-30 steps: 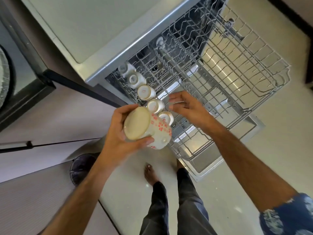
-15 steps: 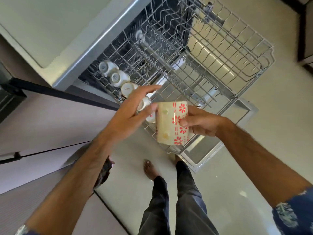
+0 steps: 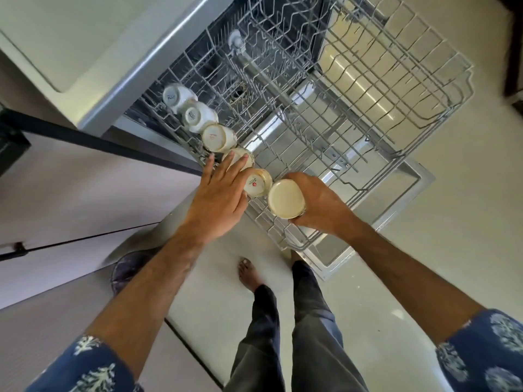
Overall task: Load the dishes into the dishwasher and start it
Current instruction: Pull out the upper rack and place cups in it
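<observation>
Cream ceramic mug (image 3: 285, 198), upside down, is gripped by the right hand (image 3: 317, 206) at the near end of a row of upturned white cups (image 3: 218, 138) in the grey wire upper rack (image 3: 297, 244). The left hand (image 3: 219, 198) is laid flat, fingers straight, on neighbouring cups. Pale glossy floor tiles (image 3: 467, 222) are seen beneath.

Cream-based mug (image 3: 285, 198), inverted. Row of white and cream cups (image 3: 195, 116) with dark or red base stamps. Grey wire rack (image 3: 368, 89). Sleeves (image 3: 90, 369) navy with white leaf print. Trousers (image 3: 294, 343) dark grey. Floor (image 3: 467, 222) pale cream.
</observation>
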Tool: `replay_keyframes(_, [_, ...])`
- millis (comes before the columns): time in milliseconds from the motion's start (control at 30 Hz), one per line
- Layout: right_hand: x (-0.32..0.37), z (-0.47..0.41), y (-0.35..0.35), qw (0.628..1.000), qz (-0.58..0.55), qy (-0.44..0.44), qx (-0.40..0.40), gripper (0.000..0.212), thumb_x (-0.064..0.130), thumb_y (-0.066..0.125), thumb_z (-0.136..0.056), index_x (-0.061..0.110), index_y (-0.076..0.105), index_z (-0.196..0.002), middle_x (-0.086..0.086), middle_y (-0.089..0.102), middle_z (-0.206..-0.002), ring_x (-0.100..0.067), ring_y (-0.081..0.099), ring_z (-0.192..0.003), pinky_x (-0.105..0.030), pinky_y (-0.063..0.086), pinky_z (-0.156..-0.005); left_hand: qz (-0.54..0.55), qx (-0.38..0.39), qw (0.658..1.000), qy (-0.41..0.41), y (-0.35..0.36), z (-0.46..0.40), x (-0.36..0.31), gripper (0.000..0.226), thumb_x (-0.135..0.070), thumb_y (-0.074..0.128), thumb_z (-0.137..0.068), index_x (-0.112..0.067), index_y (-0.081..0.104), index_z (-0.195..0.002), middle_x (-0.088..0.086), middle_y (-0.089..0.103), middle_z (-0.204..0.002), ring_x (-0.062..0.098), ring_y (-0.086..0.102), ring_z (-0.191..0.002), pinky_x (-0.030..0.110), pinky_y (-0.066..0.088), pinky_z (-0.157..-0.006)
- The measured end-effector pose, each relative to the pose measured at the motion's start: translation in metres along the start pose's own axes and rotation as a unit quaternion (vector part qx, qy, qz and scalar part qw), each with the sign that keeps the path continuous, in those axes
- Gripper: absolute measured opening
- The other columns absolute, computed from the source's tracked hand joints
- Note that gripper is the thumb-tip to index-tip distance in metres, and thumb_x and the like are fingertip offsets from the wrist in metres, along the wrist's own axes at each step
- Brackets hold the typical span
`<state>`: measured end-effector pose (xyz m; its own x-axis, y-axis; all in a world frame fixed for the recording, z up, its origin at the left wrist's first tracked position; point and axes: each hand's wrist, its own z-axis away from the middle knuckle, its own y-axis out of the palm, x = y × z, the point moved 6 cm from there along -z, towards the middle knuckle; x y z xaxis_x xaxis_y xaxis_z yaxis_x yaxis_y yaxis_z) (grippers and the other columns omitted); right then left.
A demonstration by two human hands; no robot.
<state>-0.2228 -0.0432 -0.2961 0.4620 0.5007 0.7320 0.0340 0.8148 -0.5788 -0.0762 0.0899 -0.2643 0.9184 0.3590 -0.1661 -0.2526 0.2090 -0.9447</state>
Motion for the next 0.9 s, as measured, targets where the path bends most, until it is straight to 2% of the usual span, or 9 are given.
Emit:
replay_keyframes(100, [-0.001,-0.003,0.009,0.999,0.033,-0.003,0.0,0.091,0.029,0.09,-0.065,0.024,0.038,-0.139,0.001,0.049,-0.136,-0.021,0.047,-0.122,-0.042,0.05,-0.092,-0.002,0.005,1.0,0.001,0.001,0.0,0.0,0.058,-0.034,0.024,-0.095,-0.018,0.041,-0.149,0.003,0.03,-0.163,0.026,0.015,-0.154,0.05,-0.009,-0.123])
replay_keyframes(233, [0.006,-0.008,0.024,0.99,0.127,-0.062,0.018,0.099,0.036,0.089,-0.063,0.027,0.029,-0.141,-0.007,0.043,-0.136,-0.03,0.048,-0.119,-0.049,0.052,-0.092,-0.003,-0.002,1.0,-0.004,0.002,-0.001,0.0,0.058,-0.034,0.024,-0.094,-0.019,0.042,-0.147,0.002,0.032,-0.161,0.025,0.018,-0.153,0.053,-0.004,-0.123])
replay_keyframes(333, [0.01,-0.011,0.03,0.981,0.173,-0.073,0.039,0.103,0.032,0.089,-0.063,0.029,0.022,-0.142,-0.013,0.041,-0.134,-0.031,0.047,-0.118,-0.045,0.051,-0.092,-0.006,-0.006,1.0,-0.002,0.003,-0.002,0.0,0.058,-0.034,0.025,-0.093,-0.019,0.044,-0.146,0.003,0.034,-0.16,0.026,0.019,-0.153,0.052,-0.004,-0.123])
replay_keyframes(433, [0.009,-0.013,0.028,0.974,0.202,-0.081,0.069,0.106,0.023,0.088,-0.062,0.031,0.017,-0.141,-0.01,0.037,-0.137,-0.03,0.044,-0.12,-0.043,0.052,-0.091,-0.007,-0.005,1.0,-0.002,0.003,-0.002,0.0,0.058,-0.035,0.025,-0.093,-0.019,0.045,-0.146,0.002,0.035,-0.16,0.025,0.019,-0.153,0.053,-0.004,-0.123])
replay_keyframes(533, [0.012,-0.014,0.026,0.958,0.247,-0.097,0.105,0.102,0.025,0.082,-0.067,0.03,0.014,-0.143,-0.006,0.038,-0.138,-0.027,0.041,-0.119,-0.041,0.051,-0.089,-0.009,-0.008,1.0,-0.001,0.002,-0.001,-0.001,0.059,-0.035,0.024,-0.094,-0.019,0.044,-0.147,0.002,0.035,-0.16,0.025,0.019,-0.153,0.054,-0.002,-0.124])
replay_keyframes(633, [0.013,-0.013,0.02,0.948,0.285,-0.096,0.104,0.101,0.031,0.082,-0.068,0.03,0.015,-0.144,-0.006,0.041,-0.138,-0.026,0.042,-0.119,-0.041,0.055,-0.08,-0.011,-0.01,1.0,-0.002,0.004,-0.001,0.001,0.058,-0.035,0.025,-0.094,-0.02,0.044,-0.147,0.002,0.035,-0.16,0.025,0.02,-0.153,0.054,-0.002,-0.124])
replay_keyframes(733, [0.012,-0.011,0.023,0.949,0.29,-0.075,0.103,0.104,0.032,0.084,-0.067,0.031,0.013,-0.144,-0.007,0.04,-0.138,-0.027,0.043,-0.12,-0.042,0.057,-0.078,-0.013,-0.012,1.0,-0.001,0.005,-0.001,0.0,0.058,-0.035,0.025,-0.094,-0.02,0.044,-0.146,0.002,0.037,-0.159,0.025,0.022,-0.152,0.054,-0.001,-0.124])
replay_keyframes(833, [0.01,-0.015,0.028,0.949,0.28,-0.077,0.12,0.11,0.023,0.086,-0.065,0.03,0.011,-0.145,-0.008,0.038,-0.14,-0.028,0.043,-0.119,-0.044,0.057,-0.081,-0.013,-0.011,1.0,-0.004,0.005,-0.002,0.001,0.058,-0.036,0.025,-0.094,-0.02,0.045,-0.146,0.002,0.037,-0.159,0.025,0.023,-0.152,0.055,0.001,-0.124])
replay_keyframes(900, [0.008,-0.018,0.025,0.953,0.254,-0.08,0.147,0.114,0.019,0.087,-0.064,0.028,0.012,-0.149,-0.008,0.036,-0.144,-0.028,0.042,-0.121,-0.046,0.052,-0.092,-0.015,-0.008,1.0,-0.004,0.006,-0.002,0.001,0.058,-0.036,0.025,-0.094,-0.02,0.044,-0.146,0.002,0.038,-0.158,0.026,0.024,-0.151,0.056,0.003,-0.124])
